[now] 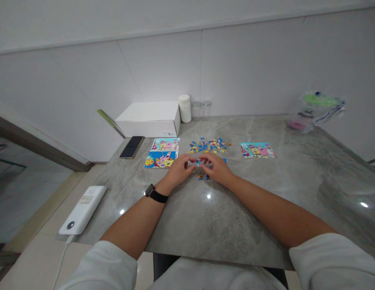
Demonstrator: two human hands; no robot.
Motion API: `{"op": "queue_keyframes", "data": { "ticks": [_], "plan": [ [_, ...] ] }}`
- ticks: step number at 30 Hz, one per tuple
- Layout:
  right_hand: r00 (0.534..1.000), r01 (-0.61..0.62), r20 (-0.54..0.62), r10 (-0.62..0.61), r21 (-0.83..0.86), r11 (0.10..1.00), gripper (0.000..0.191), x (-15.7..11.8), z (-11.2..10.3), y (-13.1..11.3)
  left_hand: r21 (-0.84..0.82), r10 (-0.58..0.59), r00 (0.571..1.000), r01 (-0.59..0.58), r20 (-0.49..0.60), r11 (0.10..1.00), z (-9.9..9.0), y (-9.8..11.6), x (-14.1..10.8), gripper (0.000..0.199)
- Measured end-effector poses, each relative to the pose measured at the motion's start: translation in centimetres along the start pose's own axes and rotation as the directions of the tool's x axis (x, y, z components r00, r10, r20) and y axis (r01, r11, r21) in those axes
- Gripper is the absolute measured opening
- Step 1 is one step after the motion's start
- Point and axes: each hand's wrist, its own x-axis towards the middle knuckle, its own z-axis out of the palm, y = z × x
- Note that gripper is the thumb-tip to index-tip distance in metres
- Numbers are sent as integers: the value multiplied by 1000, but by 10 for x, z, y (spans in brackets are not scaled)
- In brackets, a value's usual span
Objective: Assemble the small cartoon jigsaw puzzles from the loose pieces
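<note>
My left hand (pixel 180 169) and my right hand (pixel 217 167) meet fingertip to fingertip above the table. A small light-blue puzzle piece (pixel 198 163) shows between them, pinched by the fingers of both hands. Whether it is one piece or two joined is too small to tell. Just behind the hands lies a loose pile of colourful puzzle pieces (pixel 210 146). Two dark blue and orange pieces (pixel 207 177) rest on the table in front of my right fingers. A bit of something blue (pixel 225 160) peeks out behind my right hand, mostly hidden.
Cartoon picture cards (pixel 163 153) lie left of the pile, another card (pixel 258 150) right. A phone (pixel 132 147), white box (pixel 149 119), white bottle (pixel 184 108) and two glasses (pixel 206 109) stand or lie behind. A power bank (pixel 83 210) sits left; a plastic bag (pixel 314 110) right.
</note>
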Motion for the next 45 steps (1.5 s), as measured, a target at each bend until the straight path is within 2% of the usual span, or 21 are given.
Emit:
{"op": "queue_keyframes", "data": {
  "ticks": [3, 6, 11, 18, 25, 32, 45],
  "plan": [
    [1000, -29, -12, 28, -62, 998, 29, 0, 0, 3, 122, 40, 999, -41, 11, 992, -3, -10, 2, 18],
    [997, -75, -28, 72, -143, 987, 21, 1, 0, 4, 239, 54, 998, -62, 41, 969, -4, -19, 4, 17],
    [997, -58, 38, 67, -212, 976, 16, 1, 1, 1, 324, 42, 998, -56, 50, 944, 1, -24, 7, 17],
    [996, -36, 67, 55, -255, 966, 17, 1, 2, -3, 329, 17, 999, -32, 49, 944, 3, -24, 8, 20],
    [988, 25, 150, 29, -346, 938, 19, -1, 0, -9, 311, 89, 995, -73, -35, 947, 3, -29, 7, 25],
    [980, 85, 197, -10, -377, 922, 21, -4, 5, -14, 370, 94, 995, -104, 45, 923, 5, -29, 7, 26],
    [974, 101, 227, 2, -441, 892, 21, -5, 8, -12, 349, 60, 995, -85, 81, 933, 5, -22, 7, 26]
  ]
}}
